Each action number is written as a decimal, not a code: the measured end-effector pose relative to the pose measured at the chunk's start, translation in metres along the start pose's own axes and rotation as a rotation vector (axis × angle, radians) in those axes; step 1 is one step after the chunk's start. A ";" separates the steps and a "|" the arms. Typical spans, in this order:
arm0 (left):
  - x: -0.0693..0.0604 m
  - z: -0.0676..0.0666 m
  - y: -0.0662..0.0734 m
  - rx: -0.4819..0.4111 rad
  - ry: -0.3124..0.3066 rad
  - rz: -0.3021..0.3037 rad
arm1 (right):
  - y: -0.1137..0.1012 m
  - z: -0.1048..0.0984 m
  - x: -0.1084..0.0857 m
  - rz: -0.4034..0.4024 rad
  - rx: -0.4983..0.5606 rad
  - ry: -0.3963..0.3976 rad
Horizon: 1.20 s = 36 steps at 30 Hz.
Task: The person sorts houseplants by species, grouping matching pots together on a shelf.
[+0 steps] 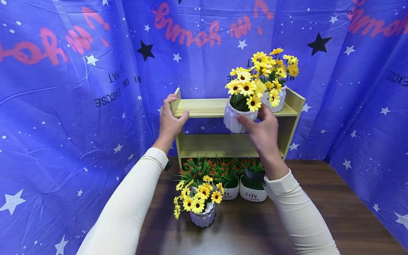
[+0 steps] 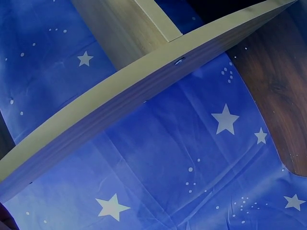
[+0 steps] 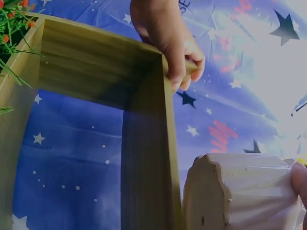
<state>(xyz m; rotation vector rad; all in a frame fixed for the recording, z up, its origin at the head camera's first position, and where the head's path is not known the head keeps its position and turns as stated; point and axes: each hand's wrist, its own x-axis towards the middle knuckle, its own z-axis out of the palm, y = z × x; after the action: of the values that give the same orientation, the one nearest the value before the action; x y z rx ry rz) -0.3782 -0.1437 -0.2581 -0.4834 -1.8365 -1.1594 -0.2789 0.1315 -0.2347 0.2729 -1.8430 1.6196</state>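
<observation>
Pot (image 1: 235,119) partly hides your right hand (image 1: 265,134) pinching it; long axis upright, blooms (image 1: 247,88) up; left hand (image 1: 171,120) grips shelf (image 1: 204,107).

Head view bright and mostly sharp, light seemingly from above: upper board of shelf unit (image 1: 204,108) well lit, lower one duller; soft sheen on dark surface (image 1: 237,232), pale highlights along folds of blue curtain (image 1: 204,76). Left wrist view dimmer, bluish, near-black patch at top; shelf unit's long edge bowed by distortion. Right wrist view hazy: strong glare bleaching blue curtain at right, shelf unit's inner faces shadowed, white pot (image 3: 261,191) softly detailed
</observation>
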 end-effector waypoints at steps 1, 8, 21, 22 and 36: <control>0.000 0.000 0.001 0.003 -0.002 -0.003 | 0.000 0.001 0.003 0.005 -0.003 -0.002; 0.000 0.000 0.004 0.001 0.003 -0.018 | -0.002 0.010 0.020 -0.006 -0.057 0.000; -0.001 0.000 0.003 -0.004 -0.005 -0.023 | 0.000 0.027 0.052 0.072 -0.056 -0.003; -0.001 0.000 0.003 -0.006 -0.005 -0.022 | 0.000 0.028 0.054 0.075 -0.071 -0.006; -0.001 0.000 0.003 -0.007 -0.014 -0.029 | 0.009 0.040 0.074 0.094 -0.145 0.024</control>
<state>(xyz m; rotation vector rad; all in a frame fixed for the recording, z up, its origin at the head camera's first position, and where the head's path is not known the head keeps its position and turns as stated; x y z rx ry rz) -0.3755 -0.1424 -0.2573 -0.4720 -1.8574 -1.1852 -0.3535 0.1151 -0.1983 0.1043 -1.9688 1.5348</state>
